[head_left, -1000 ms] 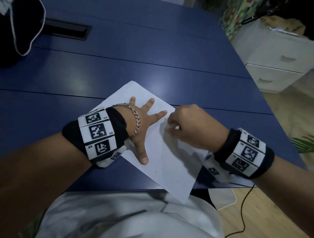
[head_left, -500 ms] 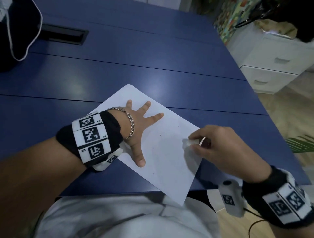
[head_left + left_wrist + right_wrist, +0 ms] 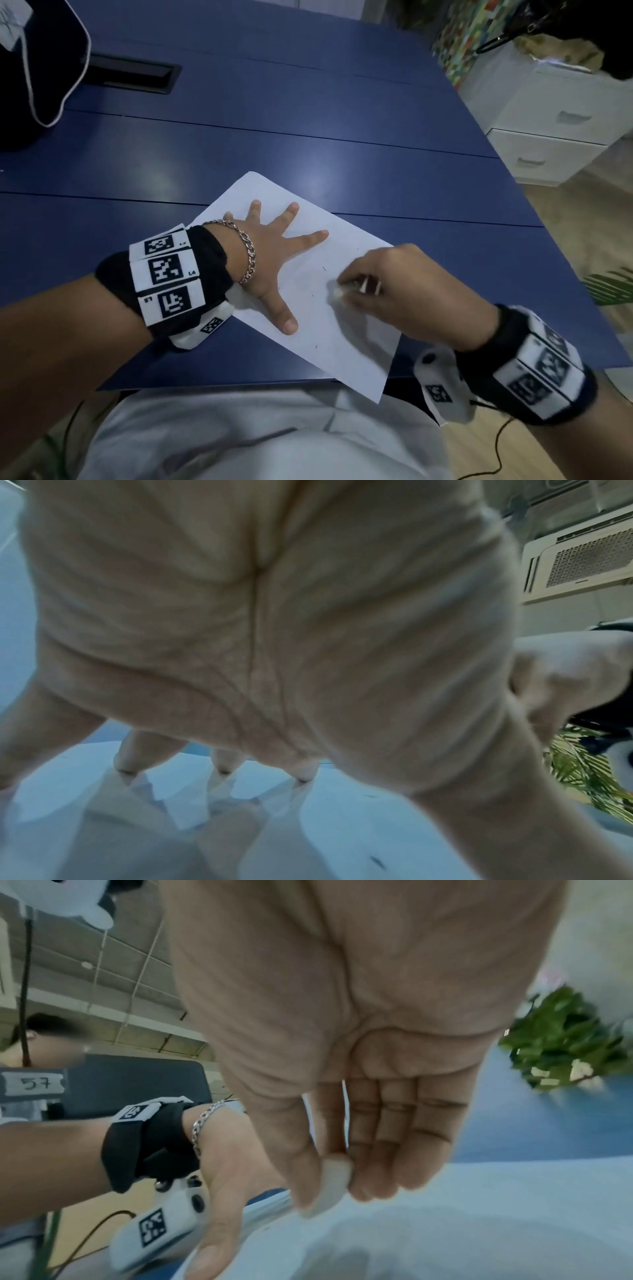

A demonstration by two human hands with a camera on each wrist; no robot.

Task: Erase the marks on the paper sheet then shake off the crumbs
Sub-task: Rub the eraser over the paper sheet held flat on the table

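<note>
Paper sheet [image 3: 342, 329], left hand [image 3: 270, 263] flat on it, right hand [image 3: 404, 291] pinching eraser [image 3: 334, 1183]

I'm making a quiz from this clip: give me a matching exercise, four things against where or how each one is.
Things:
1. left hand
2. eraser
3. paper sheet
4. drawer unit

States:
A. pinched in the right hand
B. white, on the floor beside the table
C. spread flat, pressing the sheet down
D. one corner overhanging the table's near edge

Pairs: 1-C, 2-A, 3-D, 4-B

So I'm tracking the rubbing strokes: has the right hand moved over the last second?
Yes. The right hand with the eraser moved from beside the left hand's fingers toward the paper's right edge.
</note>
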